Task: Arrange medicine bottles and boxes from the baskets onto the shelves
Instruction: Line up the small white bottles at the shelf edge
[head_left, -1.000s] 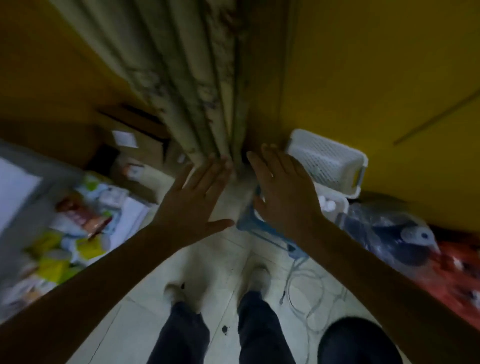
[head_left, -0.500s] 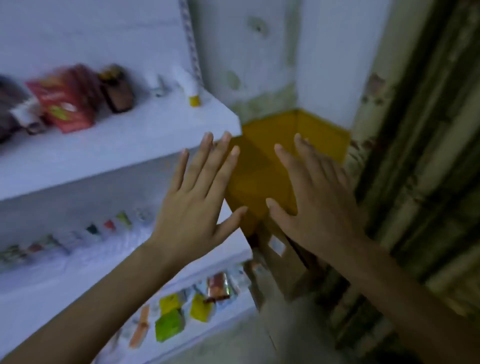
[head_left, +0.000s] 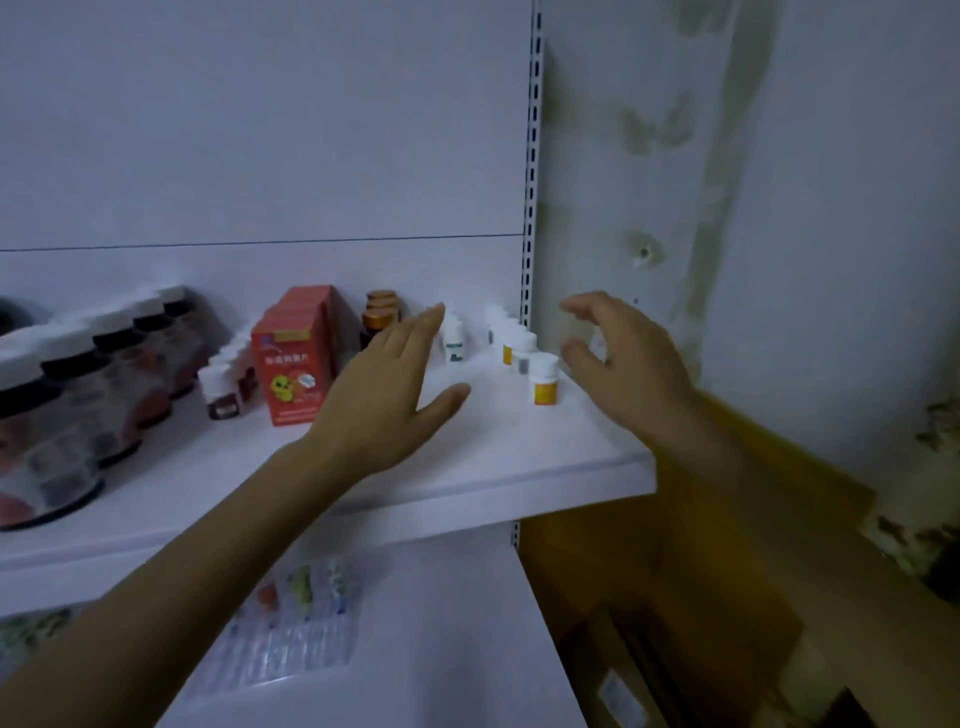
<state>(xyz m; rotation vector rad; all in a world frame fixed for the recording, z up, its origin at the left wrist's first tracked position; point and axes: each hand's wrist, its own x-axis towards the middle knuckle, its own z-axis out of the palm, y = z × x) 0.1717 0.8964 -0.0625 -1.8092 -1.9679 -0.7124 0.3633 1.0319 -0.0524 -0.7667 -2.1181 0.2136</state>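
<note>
left hand (head_left: 387, 395): bare | right hand (head_left: 628, 379): bare | forearms (head_left: 208, 545): bare, uncovered up to the frame edge

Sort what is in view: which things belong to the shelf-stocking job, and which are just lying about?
Job: left hand, right hand, shelf, red boxes, white bottles, dark jars.
Lying about: yellow carton, stained wall.

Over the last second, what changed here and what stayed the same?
The view swung from the floor up to the shelf. Both hands rose with it: the left hand now hovers flat over the shelf, the right hand beside the small white bottles, its fingers now loosely curled instead of straight. Nothing was picked up or released; both hands stayed empty.
</note>
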